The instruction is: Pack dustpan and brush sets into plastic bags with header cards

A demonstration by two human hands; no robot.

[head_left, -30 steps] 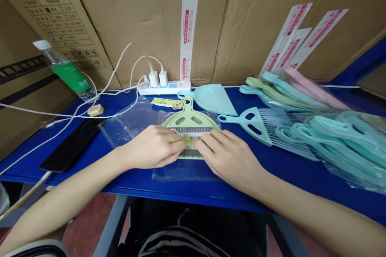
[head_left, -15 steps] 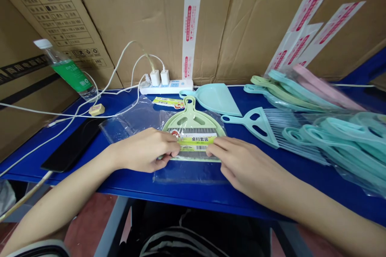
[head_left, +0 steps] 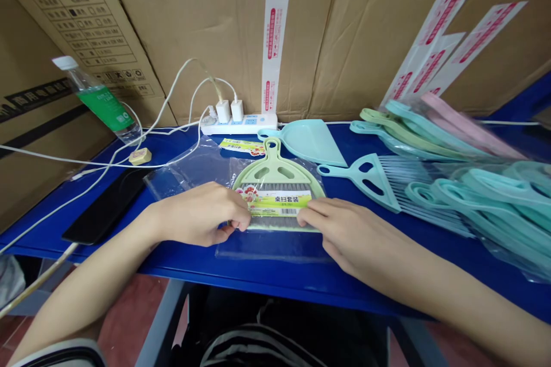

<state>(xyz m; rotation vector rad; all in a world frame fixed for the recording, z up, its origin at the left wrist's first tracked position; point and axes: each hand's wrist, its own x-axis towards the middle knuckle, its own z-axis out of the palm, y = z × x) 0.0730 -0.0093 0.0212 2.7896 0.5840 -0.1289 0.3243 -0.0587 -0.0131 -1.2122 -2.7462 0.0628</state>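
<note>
A light green dustpan point(head_left: 272, 167) with a grey-bristled brush point(head_left: 269, 222) lies in a clear plastic bag point(head_left: 275, 249) in front of me, handles pointing away. Across the bristles runs a yellow and white printed label point(head_left: 297, 200). My left hand point(head_left: 210, 212) is closed at the bag's left edge, its curled fingers pinching the plastic. At the label's right end, the bent fingers of my right hand point(head_left: 344, 226) are closed on the bag; the thumb is mostly hidden.
Behind lie a blue dustpan point(head_left: 310, 139), a blue brush point(head_left: 365, 178) and a loose label point(head_left: 241, 147). Bagged sets point(head_left: 495, 200) pile up at right. A power strip point(head_left: 253, 122), cables, a black phone point(head_left: 105, 206), a yellow block point(head_left: 140, 156) and a bottle point(head_left: 103, 106) stand left and back.
My left hand has slid slightly left off the label toward the bag's edge, exposing more of the label's left end. My right hand stays at the label's right end.
</note>
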